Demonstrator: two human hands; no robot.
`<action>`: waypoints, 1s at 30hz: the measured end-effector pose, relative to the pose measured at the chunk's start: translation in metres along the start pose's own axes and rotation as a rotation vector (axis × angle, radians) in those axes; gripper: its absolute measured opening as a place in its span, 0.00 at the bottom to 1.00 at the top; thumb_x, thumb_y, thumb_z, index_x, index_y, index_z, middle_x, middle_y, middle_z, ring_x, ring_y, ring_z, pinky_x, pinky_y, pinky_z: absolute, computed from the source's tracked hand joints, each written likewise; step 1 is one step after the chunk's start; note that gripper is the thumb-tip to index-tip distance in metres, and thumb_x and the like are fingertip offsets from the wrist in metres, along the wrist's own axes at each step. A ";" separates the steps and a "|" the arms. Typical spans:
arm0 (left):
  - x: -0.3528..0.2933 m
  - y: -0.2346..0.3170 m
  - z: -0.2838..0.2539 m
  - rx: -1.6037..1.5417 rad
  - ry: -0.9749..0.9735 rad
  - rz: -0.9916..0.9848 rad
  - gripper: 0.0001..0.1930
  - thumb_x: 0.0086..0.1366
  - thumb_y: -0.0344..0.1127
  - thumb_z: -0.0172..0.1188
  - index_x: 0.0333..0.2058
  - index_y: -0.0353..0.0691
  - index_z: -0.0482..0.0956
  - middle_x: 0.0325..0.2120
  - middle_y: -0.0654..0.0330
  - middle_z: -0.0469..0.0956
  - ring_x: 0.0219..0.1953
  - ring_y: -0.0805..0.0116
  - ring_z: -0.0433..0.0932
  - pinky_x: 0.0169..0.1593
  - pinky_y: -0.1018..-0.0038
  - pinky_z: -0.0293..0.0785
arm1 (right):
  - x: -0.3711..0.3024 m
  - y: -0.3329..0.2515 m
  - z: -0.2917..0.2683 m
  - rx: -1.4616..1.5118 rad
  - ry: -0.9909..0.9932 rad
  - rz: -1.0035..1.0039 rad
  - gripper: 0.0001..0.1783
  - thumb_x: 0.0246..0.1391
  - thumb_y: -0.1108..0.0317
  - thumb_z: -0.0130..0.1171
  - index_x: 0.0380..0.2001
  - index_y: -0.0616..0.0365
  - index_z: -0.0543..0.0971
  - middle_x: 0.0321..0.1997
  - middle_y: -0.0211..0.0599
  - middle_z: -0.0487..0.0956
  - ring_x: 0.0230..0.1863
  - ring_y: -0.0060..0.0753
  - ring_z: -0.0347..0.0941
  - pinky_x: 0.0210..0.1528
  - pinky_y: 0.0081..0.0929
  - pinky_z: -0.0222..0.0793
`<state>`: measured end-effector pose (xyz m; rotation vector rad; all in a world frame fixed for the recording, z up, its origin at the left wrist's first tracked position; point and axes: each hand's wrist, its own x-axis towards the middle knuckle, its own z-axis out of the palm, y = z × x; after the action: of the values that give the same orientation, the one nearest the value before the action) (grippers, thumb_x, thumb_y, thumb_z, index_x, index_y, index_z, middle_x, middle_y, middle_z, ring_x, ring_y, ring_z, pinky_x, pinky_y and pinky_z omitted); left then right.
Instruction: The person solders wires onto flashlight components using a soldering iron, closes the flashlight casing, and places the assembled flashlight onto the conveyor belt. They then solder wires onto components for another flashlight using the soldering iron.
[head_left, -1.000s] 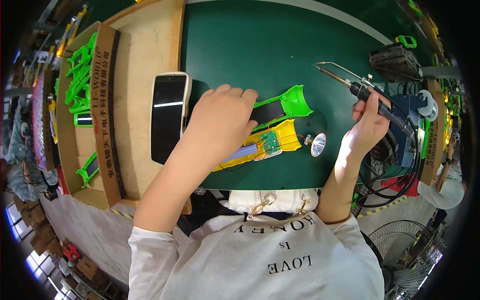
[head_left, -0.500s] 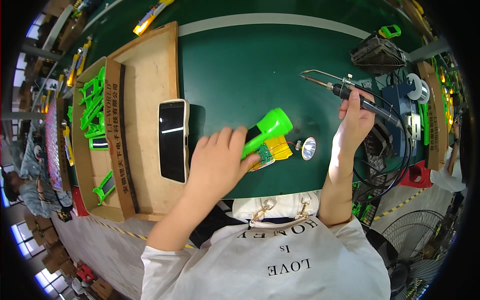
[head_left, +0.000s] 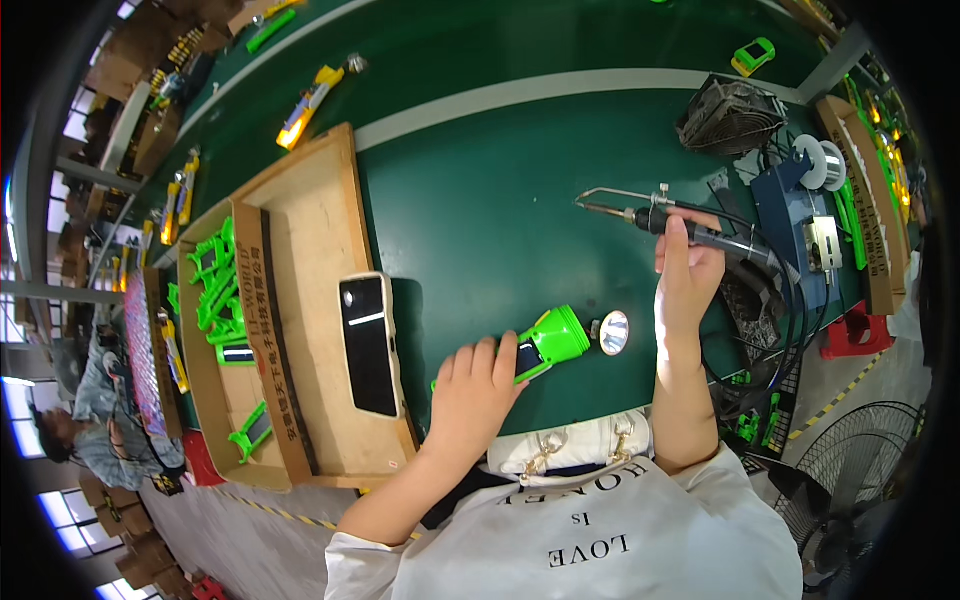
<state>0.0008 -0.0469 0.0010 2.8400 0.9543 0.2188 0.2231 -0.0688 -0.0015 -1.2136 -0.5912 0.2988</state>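
My left hand [head_left: 470, 392] is clasping a likely light, stiff green casing [head_left: 556, 338] by its handle, right hand [head_left: 690, 258] pinching a soldering iron [head_left: 651, 219].

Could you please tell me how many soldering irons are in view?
1: the soldering iron is in the right hand, its tip pointing left over the green bench. Others may be hidden in the background.

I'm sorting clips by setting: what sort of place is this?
Probably an assembly workshop or factory: the right hand holds a soldering iron over a green workbench, a cardboard box holds similar green plastic parts, and another person is at the left.
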 end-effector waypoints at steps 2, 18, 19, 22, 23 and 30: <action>0.005 -0.005 -0.008 -0.048 -0.061 0.005 0.30 0.41 0.38 0.64 0.43 0.37 0.63 0.32 0.56 0.69 0.33 0.61 0.70 0.36 0.69 0.67 | 0.000 -0.001 -0.001 0.013 0.010 0.002 0.06 0.50 0.73 0.51 0.33 0.61 0.69 0.17 0.24 0.66 0.17 0.10 0.57 0.17 0.08 0.49; 0.288 -0.162 -0.084 -0.027 -0.069 -0.189 0.30 0.50 0.47 0.56 0.46 0.32 0.59 0.36 0.44 0.72 0.40 0.51 0.71 0.42 0.65 0.67 | -0.008 -0.002 -0.006 -0.113 0.154 0.021 0.08 0.50 0.72 0.48 0.35 0.62 0.66 0.21 0.28 0.66 0.19 0.12 0.59 0.22 0.09 0.54; 0.308 -0.166 -0.073 -0.060 0.018 -0.176 0.30 0.51 0.46 0.56 0.46 0.33 0.59 0.38 0.45 0.71 0.41 0.51 0.71 0.43 0.65 0.67 | -0.010 0.004 -0.009 -0.095 0.123 0.033 0.09 0.50 0.73 0.48 0.35 0.62 0.66 0.24 0.30 0.67 0.20 0.13 0.59 0.23 0.10 0.55; 0.353 -0.169 -0.042 -0.116 0.145 -0.174 0.29 0.50 0.46 0.56 0.46 0.36 0.59 0.40 0.47 0.70 0.41 0.52 0.71 0.43 0.64 0.67 | -0.022 0.016 -0.015 -0.215 0.038 0.055 0.12 0.46 0.73 0.51 0.36 0.63 0.65 0.37 0.43 0.65 0.34 0.27 0.64 0.37 0.21 0.61; 0.365 -0.166 -0.032 -0.122 0.149 -0.163 0.29 0.50 0.46 0.56 0.46 0.36 0.59 0.40 0.47 0.70 0.41 0.52 0.71 0.43 0.64 0.67 | -0.025 0.015 -0.015 -0.210 0.040 0.015 0.13 0.46 0.73 0.52 0.36 0.64 0.65 0.37 0.44 0.66 0.39 0.32 0.63 0.42 0.25 0.60; 0.386 -0.130 0.022 -0.006 0.143 -0.141 0.30 0.48 0.46 0.59 0.47 0.38 0.59 0.39 0.51 0.70 0.40 0.56 0.71 0.40 0.64 0.68 | -0.030 0.006 -0.016 -0.258 -0.081 -0.002 0.14 0.49 0.68 0.50 0.37 0.63 0.64 0.36 0.38 0.63 0.25 0.23 0.62 0.27 0.17 0.59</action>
<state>0.2332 0.2886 -0.0068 2.7674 1.1741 0.4130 0.2082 -0.0946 -0.0183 -1.4536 -0.7167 0.2770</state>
